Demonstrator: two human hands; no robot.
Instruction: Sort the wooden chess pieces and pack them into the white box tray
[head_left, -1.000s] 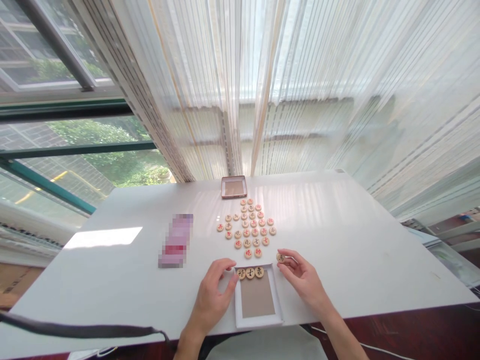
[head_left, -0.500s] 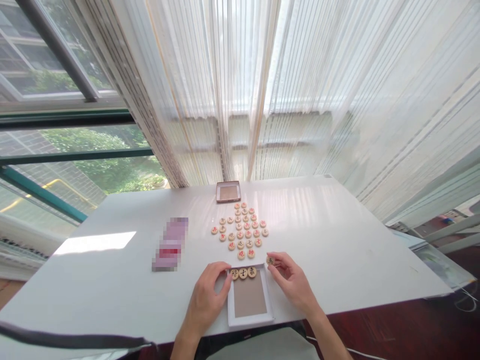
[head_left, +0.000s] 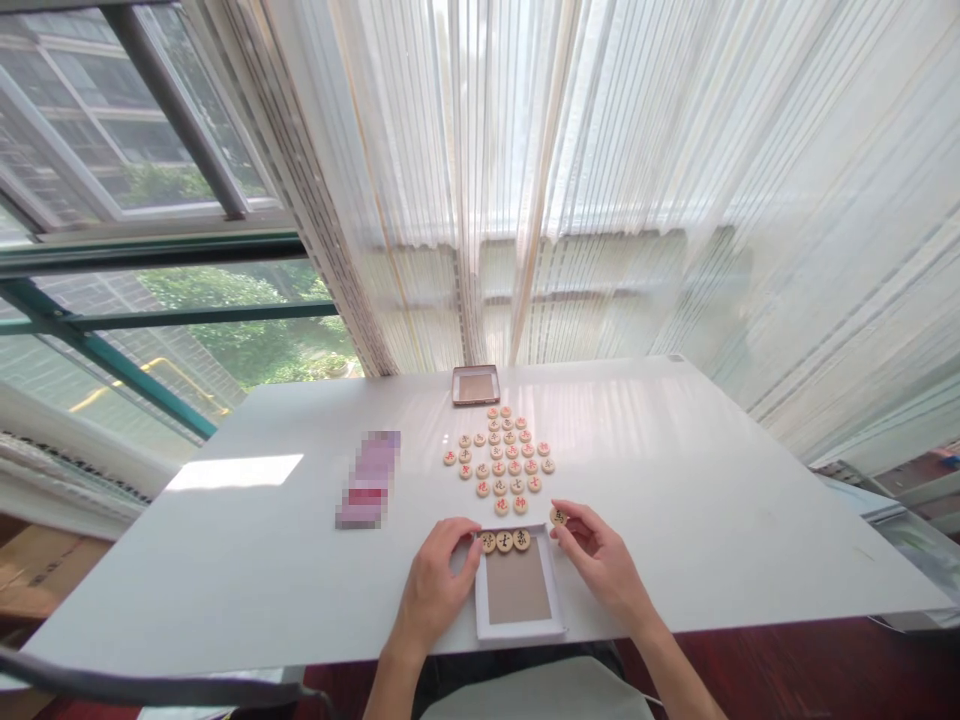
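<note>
A shallow white box [head_left: 482, 600] with a brown bottom lies at the table's near edge. Three Chinese chess pieces [head_left: 504, 541] with black characters stand in a row along its far wall. My left hand [head_left: 441, 575] grips the box's far left corner, thumb close to the leftmost piece. Just right of the box's far right corner, my right hand [head_left: 600, 560] pinches a black-lettered Chinese chess piece [head_left: 558, 517] between thumb and fingers. Beyond the box, many more pieces [head_left: 514, 467], red and black, lie face up in loose rows.
A box lid [head_left: 475, 386] with a brown inside lies at the far side of the white table [head_left: 720, 500]. Left of the pieces is a blurred purple object [head_left: 369, 480]. Sheer curtains [head_left: 600, 180] hang behind the table, with a window at left. A dark strap crosses the lower left.
The view has shifted, so everything sits further right in the picture. Both hands keep about the same place by the box, and the right still holds its piece.
</note>
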